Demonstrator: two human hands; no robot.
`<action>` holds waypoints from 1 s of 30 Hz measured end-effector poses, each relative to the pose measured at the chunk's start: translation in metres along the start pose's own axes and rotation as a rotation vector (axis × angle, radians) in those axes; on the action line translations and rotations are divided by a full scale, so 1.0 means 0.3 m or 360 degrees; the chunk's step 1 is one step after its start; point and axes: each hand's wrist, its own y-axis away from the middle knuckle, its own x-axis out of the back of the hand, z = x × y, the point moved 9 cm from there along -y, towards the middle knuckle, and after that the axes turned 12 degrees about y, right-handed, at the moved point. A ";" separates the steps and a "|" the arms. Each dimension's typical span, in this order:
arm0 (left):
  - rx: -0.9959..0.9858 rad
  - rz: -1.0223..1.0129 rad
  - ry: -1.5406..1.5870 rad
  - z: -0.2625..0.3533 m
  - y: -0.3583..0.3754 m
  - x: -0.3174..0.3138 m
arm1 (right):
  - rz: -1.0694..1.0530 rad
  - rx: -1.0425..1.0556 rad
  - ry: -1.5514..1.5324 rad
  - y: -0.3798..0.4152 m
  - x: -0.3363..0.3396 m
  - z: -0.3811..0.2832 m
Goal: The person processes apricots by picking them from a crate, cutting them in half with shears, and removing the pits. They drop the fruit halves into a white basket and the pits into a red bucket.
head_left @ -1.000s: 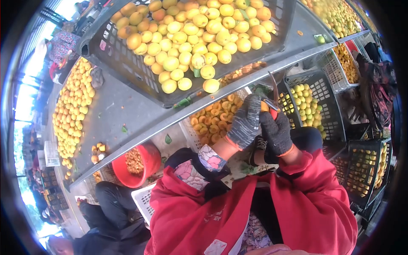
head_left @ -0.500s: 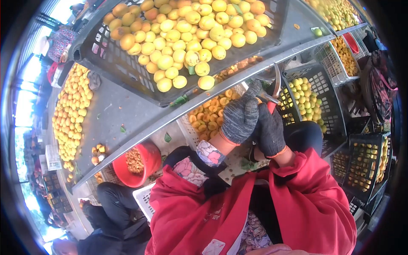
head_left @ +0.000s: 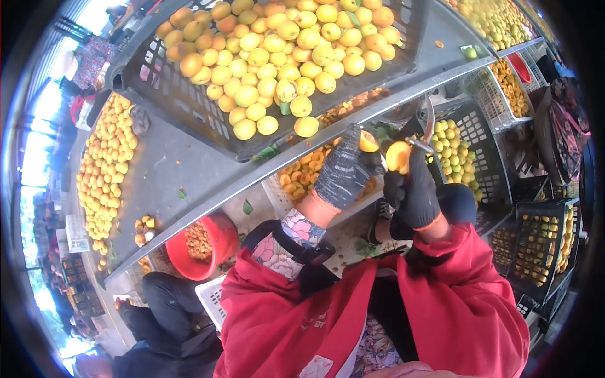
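My left hand (head_left: 345,169), in a dark grey knit glove, is closed on an apricot half (head_left: 368,142) at its fingertips. My right hand (head_left: 417,196), also gloved, holds a metal tool with a curved blade, which looks like pruning shears (head_left: 430,120). Another apricot half (head_left: 397,157), its hollow facing up, sits at the right hand's fingers beside the tool. The glove hides the tool's handle. Below the left hand, a white crate (head_left: 275,196) holds several pitted apricot halves (head_left: 296,178).
A black crate (head_left: 220,129) of whole apricots rests tilted on the metal table (head_left: 167,160). More apricots (head_left: 104,170) lie at its left end. A red bucket (head_left: 220,252) stands below, near a seated person's leg (head_left: 170,296). Another black crate (head_left: 498,170) holds greenish fruit.
My hands have moved apart from being close together. Two apricot halves now show, one at each hand. The shears have shifted right and their red handle is now hidden.
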 end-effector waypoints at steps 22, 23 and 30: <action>0.0305 -0.0089 -0.0106 -0.154 0.037 -0.027 | -0.0027 0.0661 -0.0477 -0.073 -0.001 -0.302; 0.0385 -0.0121 -0.0053 -0.146 0.047 -0.042 | -0.0051 0.0642 -0.0491 -0.085 0.000 -0.289; -0.0509 -0.0343 -0.1022 0.044 0.077 -0.122 | -0.0007 0.0621 -0.0566 -0.095 -0.012 -0.242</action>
